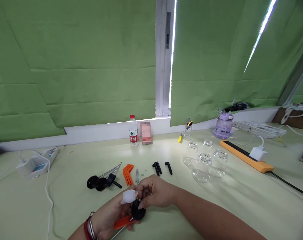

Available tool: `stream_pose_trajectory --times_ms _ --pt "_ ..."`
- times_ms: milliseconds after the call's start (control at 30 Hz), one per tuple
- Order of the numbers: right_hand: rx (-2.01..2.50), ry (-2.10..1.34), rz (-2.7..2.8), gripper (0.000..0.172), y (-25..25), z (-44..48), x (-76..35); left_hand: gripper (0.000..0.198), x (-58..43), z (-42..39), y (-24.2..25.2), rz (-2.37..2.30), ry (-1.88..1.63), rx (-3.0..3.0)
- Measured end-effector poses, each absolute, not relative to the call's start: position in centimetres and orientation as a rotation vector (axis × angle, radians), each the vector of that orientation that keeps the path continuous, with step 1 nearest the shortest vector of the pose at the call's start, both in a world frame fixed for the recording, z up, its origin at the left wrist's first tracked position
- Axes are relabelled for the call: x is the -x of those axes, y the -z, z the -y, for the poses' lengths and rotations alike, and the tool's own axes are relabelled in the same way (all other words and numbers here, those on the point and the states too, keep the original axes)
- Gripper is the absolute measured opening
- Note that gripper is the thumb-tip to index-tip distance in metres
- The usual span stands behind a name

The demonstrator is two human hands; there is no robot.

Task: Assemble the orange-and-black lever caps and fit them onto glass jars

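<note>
My left hand (113,212) is closed around a black round piece (137,213) that has a metal rod (119,232) and an orange bent lever (123,222) with it. A white wrapping covers one of its fingers. My right hand (157,191) bends over the top of the black piece, thumb against its edge and fingertips pinched together. What lies between those fingertips is too small to make out. Just beyond the hands are similar black pieces with rods (101,183), a stack of orange levers (127,174), loose metal rods (137,176) and black L-shaped handles (157,168).
Several glass jars (204,163) stand to the right, beside an orange power strip (246,156) with a white plug. Farther back are a water bottle (133,131), a small jar of tools (188,132) and a purple bottle (223,126). A white power strip (38,165) lies left.
</note>
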State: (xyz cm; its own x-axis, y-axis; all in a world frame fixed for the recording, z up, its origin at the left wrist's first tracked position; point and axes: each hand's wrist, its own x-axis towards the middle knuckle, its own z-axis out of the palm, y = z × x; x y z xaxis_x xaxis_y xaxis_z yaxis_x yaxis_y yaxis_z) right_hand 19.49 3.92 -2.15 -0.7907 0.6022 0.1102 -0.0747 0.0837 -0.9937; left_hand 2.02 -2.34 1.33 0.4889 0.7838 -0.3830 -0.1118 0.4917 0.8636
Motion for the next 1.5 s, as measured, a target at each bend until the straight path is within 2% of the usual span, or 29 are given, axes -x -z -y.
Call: stream_pose_trajectory --times_ms 1500 --pt "0.506 -1.844 1.824 0.037 2.19 -4.05 -19.49 0.035 -1.71 2.07 -0.76 -0.878 -0.633 -0.891"
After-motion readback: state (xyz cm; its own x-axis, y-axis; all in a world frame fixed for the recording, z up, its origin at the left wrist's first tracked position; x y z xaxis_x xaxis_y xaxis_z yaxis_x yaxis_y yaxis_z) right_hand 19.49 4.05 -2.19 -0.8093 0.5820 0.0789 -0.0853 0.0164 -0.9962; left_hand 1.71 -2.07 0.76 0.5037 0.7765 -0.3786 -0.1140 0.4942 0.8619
